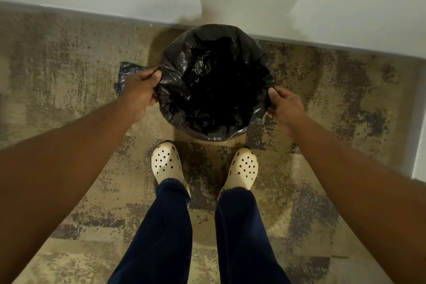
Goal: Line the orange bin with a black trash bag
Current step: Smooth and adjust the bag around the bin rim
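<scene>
The black trash bag lies open and spread over a round rim, hiding the bin beneath completely; it stands on mottled carpet against the pale wall's baseboard. The left hand pinches the bag's left edge, a loose flap sticking out behind it. The right hand grips the right edge. Cream clogs stand just before the bag.
</scene>
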